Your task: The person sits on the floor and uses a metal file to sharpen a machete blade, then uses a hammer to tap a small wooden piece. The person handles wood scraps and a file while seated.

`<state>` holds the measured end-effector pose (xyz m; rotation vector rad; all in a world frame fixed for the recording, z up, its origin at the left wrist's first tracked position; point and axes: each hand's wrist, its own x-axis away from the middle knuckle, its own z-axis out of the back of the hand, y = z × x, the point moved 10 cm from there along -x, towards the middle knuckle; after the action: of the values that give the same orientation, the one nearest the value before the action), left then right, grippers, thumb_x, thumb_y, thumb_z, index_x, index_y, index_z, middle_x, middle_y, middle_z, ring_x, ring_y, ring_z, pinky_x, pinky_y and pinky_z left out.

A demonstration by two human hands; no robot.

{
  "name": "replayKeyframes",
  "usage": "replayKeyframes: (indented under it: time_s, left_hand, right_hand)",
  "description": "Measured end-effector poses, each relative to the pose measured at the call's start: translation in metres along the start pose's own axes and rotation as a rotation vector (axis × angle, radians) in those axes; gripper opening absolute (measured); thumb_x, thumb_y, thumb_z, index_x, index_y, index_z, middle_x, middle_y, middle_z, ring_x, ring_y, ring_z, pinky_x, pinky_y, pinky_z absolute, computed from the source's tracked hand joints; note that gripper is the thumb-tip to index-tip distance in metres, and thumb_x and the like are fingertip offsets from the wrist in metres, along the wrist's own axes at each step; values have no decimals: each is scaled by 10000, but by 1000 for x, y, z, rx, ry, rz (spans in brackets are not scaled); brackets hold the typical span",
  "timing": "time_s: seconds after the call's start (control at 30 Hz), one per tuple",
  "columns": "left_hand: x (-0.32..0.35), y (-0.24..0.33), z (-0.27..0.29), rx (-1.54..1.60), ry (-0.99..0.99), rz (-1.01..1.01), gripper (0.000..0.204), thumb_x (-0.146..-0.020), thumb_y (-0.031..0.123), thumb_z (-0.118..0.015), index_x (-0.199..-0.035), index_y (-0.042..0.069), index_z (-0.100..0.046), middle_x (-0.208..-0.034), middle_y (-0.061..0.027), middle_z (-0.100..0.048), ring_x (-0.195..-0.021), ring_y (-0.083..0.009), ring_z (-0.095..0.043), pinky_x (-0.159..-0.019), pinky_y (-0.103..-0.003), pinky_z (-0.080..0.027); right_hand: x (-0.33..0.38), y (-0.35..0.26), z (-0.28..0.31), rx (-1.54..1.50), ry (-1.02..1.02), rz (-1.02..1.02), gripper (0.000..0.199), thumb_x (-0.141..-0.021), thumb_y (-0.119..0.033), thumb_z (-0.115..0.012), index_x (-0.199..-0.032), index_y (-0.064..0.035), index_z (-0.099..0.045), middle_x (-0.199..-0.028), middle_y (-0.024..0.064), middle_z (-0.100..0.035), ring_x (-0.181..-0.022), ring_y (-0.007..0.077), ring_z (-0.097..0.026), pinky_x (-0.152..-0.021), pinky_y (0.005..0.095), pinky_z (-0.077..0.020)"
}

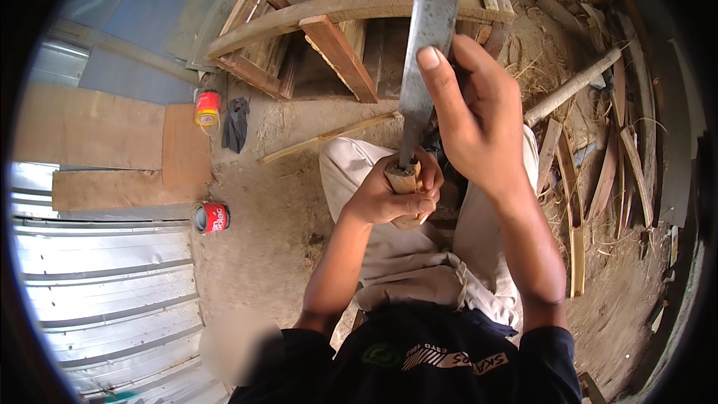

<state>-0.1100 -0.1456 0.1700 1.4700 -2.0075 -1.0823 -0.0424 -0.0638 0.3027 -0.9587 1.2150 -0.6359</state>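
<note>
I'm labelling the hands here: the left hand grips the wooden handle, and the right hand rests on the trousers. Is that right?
Not quite: the head view shows the right hand on the metal blade. The left hand does grip the wooden handle.

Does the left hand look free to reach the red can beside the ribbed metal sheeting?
Probably not: the left hand is wrapped around the wooden handle, and the red can sits off to its left.

Brightest left | glare on metal sheeting (pixel 112 260) | edges bent, corners black | lower-left blur
</note>
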Motion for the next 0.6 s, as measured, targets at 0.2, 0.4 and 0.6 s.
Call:
replayKeyframes:
  time_s: [0.2, 0.4, 0.6]
  left_hand:
    - [-2, 29, 16, -469, 212, -68, 294, -764, 95, -818, -876, 47, -551, -773, 11, -556, -592, -65, -520, -537, -228, -442]
    - [-18, 32, 11, -681, 115, -70, 268, -801, 93, -780, -780, 47, -516, -723, -13, -558, -576, -90, -575, -503, -236, -465]
    - [-23, 22, 13, -574, 139, -7, 259, -833, 117, -754, -762, 55, -513, -677, -15, -564, -555, -88, -562, -495, -238, -458]
  right_hand:
    - [2, -6, 1, 10, -43, 125, 314, -950, -231, -612, -758, -9, -501, -597, 36, -414, -568, 88, -353, -480, 269, -315]
    - [-4, -1, 2, 16, -124, 107, 346, -951, -219, -609, -728, -8, -449, -597, 56, -397, -567, 102, -340, -478, 295, -316]
    - [-13, 2, -2, 147, -201, 94, 328, -953, -226, -605, -754, 0, -476, -591, 58, -391, -556, 102, -346, -477, 293, -324]
